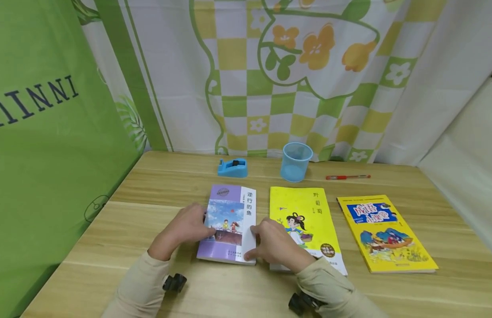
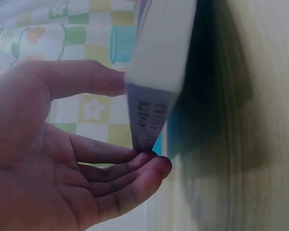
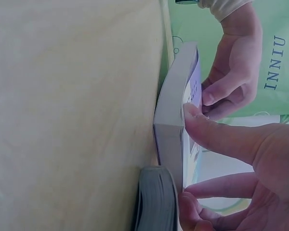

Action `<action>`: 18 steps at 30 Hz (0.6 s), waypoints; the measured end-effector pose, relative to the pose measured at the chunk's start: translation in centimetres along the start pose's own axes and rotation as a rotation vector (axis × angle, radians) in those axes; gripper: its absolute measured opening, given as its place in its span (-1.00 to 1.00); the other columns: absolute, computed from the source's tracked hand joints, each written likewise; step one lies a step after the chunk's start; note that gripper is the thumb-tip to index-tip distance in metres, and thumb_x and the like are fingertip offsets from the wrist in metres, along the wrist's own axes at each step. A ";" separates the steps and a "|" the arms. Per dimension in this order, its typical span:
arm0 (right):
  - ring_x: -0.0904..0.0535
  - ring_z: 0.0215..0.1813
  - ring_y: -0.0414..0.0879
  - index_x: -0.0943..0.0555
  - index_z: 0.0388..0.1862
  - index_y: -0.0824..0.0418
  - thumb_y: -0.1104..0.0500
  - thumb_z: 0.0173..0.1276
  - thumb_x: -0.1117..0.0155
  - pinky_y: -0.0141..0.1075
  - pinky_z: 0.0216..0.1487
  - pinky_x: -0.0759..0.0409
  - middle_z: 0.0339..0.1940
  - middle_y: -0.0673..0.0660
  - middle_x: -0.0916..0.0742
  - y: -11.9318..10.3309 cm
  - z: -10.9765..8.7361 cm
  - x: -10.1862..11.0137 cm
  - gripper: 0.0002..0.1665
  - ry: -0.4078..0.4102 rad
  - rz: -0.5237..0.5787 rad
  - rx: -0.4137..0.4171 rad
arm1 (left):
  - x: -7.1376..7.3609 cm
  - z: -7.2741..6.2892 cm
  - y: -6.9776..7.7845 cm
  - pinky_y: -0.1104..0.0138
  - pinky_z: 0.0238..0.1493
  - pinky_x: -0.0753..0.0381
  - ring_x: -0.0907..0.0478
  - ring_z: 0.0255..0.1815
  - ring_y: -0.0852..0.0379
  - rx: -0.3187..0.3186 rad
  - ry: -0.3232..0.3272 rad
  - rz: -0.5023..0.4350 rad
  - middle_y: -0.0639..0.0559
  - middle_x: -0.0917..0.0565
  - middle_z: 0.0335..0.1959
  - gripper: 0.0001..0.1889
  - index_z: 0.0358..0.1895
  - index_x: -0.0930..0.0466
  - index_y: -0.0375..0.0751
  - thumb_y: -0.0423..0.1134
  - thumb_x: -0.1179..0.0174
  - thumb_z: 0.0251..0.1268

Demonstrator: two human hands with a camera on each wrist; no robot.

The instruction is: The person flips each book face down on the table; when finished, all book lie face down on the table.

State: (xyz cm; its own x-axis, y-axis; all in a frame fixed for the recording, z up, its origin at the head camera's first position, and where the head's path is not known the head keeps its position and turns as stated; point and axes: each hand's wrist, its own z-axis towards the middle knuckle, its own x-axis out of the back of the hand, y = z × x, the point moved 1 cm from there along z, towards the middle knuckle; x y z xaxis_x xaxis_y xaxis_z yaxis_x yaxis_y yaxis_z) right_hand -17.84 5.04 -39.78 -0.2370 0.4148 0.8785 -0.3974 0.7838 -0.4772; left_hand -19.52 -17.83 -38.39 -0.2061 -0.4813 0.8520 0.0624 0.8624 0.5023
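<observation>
A purple-and-white paperback book [image 1: 227, 223] lies face up at the middle of the table, its cover showing two small figures under a blue sky. My left hand [image 1: 186, 227] grips its left side, thumb on the cover; in the left wrist view, thumb and fingertips pinch the spine [image 2: 149, 115]. On the opposite side my right hand [image 1: 275, 243] holds the book's page edge, with the thumb on the lower right of the cover. Just right of it lies a yellow book [image 1: 297, 205] with a drawn girl, partly covered by my right hand and wrist.
Farther right is another yellow book [image 1: 383, 232], set at a slant. Along the back of the table [image 1: 123, 229] are a blue tape dispenser [image 1: 232, 168], a blue mesh pen cup [image 1: 295, 163] and a red pen [image 1: 348, 177]. A patterned curtain [image 1: 238, 84] hangs behind.
</observation>
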 end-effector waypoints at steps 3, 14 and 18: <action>-0.35 -0.37 -0.12 -0.78 -0.26 0.27 0.00 -0.18 -0.76 -0.34 -0.40 -0.28 -0.55 0.01 -0.50 0.1 0.0 0.0 -0.46 0.003 0.011 -0.001 | 0.1 0.0 0.2 0.31 -0.46 -0.44 -0.47 -0.42 0.07 -0.013 0.012 -0.002 -0.04 -0.56 -0.35 -0.68 -0.16 -0.64 -0.29 -0.23 -0.44 0.02; -0.34 -0.41 -0.12 -0.72 -0.41 0.20 -0.02 -0.15 -0.75 -0.35 -0.41 -0.24 -0.60 0.00 -0.49 0.1 0.0 0.0 -0.55 -0.001 0.008 -0.005 | 0.3 -0.3 0.8 0.29 -0.42 -0.43 -0.43 -0.33 0.04 -0.037 0.053 0.023 -0.15 -0.57 -0.19 -0.53 0.02 -0.65 -0.39 -0.21 -0.44 0.03; -0.34 -0.41 -0.12 -0.72 -0.37 0.21 -0.02 -0.14 -0.74 -0.36 -0.40 -0.23 -0.59 0.01 -0.49 0.1 0.0 0.0 -0.54 -0.003 0.023 -0.019 | 0.4 -0.4 0.8 0.24 -0.30 -0.52 -0.48 -0.24 0.03 -0.057 0.062 0.002 -0.16 -0.60 -0.15 -0.51 0.07 -0.64 -0.36 -0.21 -0.43 0.04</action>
State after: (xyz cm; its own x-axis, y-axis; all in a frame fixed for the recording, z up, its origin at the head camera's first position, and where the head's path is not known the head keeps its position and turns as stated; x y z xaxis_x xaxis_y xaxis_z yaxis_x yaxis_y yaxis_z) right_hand -17.92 5.10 -39.86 -0.2481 0.4312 0.8675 -0.3750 0.7829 -0.4964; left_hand -19.21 -17.42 -37.60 -0.1450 -0.4895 0.8598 0.1184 0.8542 0.5063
